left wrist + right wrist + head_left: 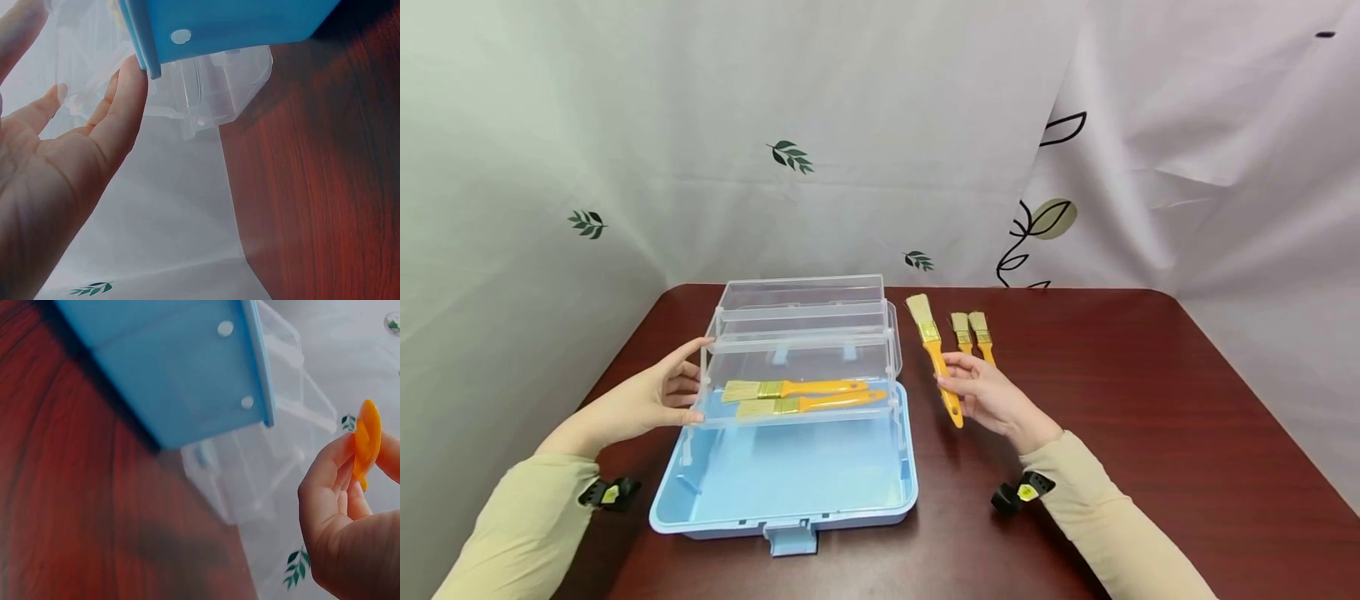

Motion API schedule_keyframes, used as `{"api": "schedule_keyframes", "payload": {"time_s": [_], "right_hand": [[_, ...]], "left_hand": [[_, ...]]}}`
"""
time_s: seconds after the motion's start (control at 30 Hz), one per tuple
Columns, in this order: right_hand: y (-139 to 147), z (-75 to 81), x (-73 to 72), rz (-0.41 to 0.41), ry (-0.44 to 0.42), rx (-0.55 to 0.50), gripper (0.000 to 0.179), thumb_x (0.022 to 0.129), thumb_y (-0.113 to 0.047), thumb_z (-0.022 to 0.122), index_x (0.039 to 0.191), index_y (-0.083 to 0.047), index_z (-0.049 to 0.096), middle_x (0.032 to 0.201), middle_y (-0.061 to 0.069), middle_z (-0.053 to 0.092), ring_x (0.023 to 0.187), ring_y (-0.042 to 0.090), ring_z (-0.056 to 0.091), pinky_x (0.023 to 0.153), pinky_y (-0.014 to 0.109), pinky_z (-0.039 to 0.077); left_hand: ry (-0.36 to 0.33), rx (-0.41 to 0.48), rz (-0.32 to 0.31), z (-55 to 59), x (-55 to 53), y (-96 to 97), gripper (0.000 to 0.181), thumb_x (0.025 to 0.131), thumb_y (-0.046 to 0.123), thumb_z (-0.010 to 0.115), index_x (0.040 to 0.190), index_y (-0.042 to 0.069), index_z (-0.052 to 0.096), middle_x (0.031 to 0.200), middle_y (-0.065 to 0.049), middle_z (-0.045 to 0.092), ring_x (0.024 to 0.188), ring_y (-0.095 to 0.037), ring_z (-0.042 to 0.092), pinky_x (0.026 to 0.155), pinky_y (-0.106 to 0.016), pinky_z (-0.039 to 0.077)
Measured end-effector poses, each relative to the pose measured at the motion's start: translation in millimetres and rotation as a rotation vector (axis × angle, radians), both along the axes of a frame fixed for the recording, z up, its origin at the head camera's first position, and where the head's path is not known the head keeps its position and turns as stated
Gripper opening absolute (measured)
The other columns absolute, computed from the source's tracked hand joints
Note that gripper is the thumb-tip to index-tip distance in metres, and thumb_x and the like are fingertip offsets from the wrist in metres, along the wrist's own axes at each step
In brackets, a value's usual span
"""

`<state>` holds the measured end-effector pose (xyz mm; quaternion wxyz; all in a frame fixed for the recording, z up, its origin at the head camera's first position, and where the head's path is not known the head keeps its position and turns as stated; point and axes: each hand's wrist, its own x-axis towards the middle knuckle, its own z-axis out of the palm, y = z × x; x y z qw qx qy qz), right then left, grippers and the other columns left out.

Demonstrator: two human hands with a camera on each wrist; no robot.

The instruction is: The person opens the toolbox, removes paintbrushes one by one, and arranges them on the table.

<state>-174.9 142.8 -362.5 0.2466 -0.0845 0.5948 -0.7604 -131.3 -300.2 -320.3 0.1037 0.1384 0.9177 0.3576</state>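
My right hand (988, 396) pinches the orange handle of a paintbrush (934, 342) between thumb and fingers. The brush is held above the table, bristles pointing up and away; the right wrist view shows the handle end (367, 440). At the left, my left hand (640, 404) grips the end of a clear tray (805, 354), thumb low at the front and index finger at the upper edge. Two paintbrushes (823, 387) lie in that tray, bristles to the left. Below it is the blue base (790, 483) of the opened box, its latch (792, 540) hanging at the front.
Two smaller paintbrushes (976, 329) lie side by side on the dark red table (1120, 400), just beyond my right hand. A second clear tray (805, 293) stands behind the first. White cloth (865, 217) with leaf prints hangs behind the table.
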Motion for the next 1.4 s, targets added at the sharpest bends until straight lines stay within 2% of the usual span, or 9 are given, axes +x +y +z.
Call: {"api": "schedule_keyframes", "payload": {"time_s": [0.4, 0.8, 1.07, 1.2, 1.4], "right_hand": [[29.1, -18.4, 2.8, -0.020, -0.049, -0.015, 0.020, 0.094, -0.004, 0.048, 0.110, -0.015, 0.043, 0.091, -0.006, 0.055, 0.074, 0.003, 0.056, 0.062, 0.018, 0.050], [57.5, -20.1, 8.9, -0.038, -0.080, -0.080, 0.017, 0.094, -0.005, 0.050, 0.103, -0.019, 0.047, 0.088, -0.005, 0.059, 0.073, 0.005, 0.060, 0.059, 0.019, 0.051], [75.8, -22.8, 5.7, -0.076, -0.059, -0.066, 0.016, 0.095, -0.005, 0.049, 0.104, -0.018, 0.050, 0.088, -0.007, 0.061, 0.072, 0.004, 0.061, 0.057, 0.019, 0.052], [84.2, -22.9, 0.0, -0.134, -0.067, -0.014, 0.017, 0.094, -0.006, 0.051, 0.106, -0.016, 0.046, 0.088, -0.007, 0.060, 0.074, 0.005, 0.061, 0.057, 0.019, 0.051], [93.8, -25.1, -12.4, -0.178, -0.057, 0.143, 0.029, 0.093, -0.011, 0.054, 0.118, -0.012, 0.038, 0.093, -0.008, 0.056, 0.082, 0.003, 0.059, 0.062, 0.021, 0.051]], "left_hand": [[0.001, 0.007, -0.002, -0.3, 1.4, 0.0, 0.101, 0.077, 0.026, 0.075, 0.150, 0.019, 0.005, 0.119, -0.022, 0.043, 0.108, -0.037, 0.055, 0.086, -0.042, 0.053], [0.012, 0.004, -0.004, 0.2, 0.9, 0.3, 0.101, 0.077, 0.025, 0.075, 0.149, 0.019, 0.005, 0.118, -0.022, 0.044, 0.107, -0.037, 0.055, 0.086, -0.043, 0.053], [-0.001, 0.015, 0.002, -1.1, 1.0, -0.4, 0.102, 0.077, 0.026, 0.075, 0.150, 0.020, 0.004, 0.120, -0.022, 0.043, 0.108, -0.038, 0.055, 0.086, -0.042, 0.053], [0.001, 0.017, 0.003, -1.3, 1.2, -0.3, 0.101, 0.077, 0.025, 0.075, 0.150, 0.020, 0.004, 0.120, -0.022, 0.043, 0.108, -0.038, 0.055, 0.085, -0.043, 0.054], [0.007, 0.014, 0.000, -0.8, 1.3, -0.1, 0.102, 0.077, 0.024, 0.075, 0.150, 0.019, 0.005, 0.118, -0.022, 0.043, 0.107, -0.037, 0.055, 0.085, -0.042, 0.054]]}}
